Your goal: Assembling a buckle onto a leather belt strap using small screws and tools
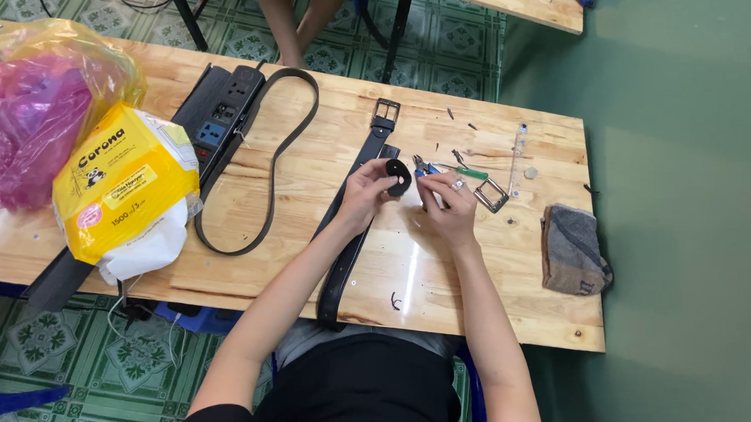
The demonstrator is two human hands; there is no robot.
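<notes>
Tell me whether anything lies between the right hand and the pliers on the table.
Nothing visible does. The right hand rests just below the pliers, with only bare table between them. The left hand holds a small black leather piece beside them, not in the path.

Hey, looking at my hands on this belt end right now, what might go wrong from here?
1. The belt hangs over the table edge toward your lap; its weight may drag it off while the left hand holds only its curled end.
2. The pliers lie right beside the right hand; a nudge might knock them into the loose buckle.
3. Small bits scattered near the ruler could roll off the table.
</notes>
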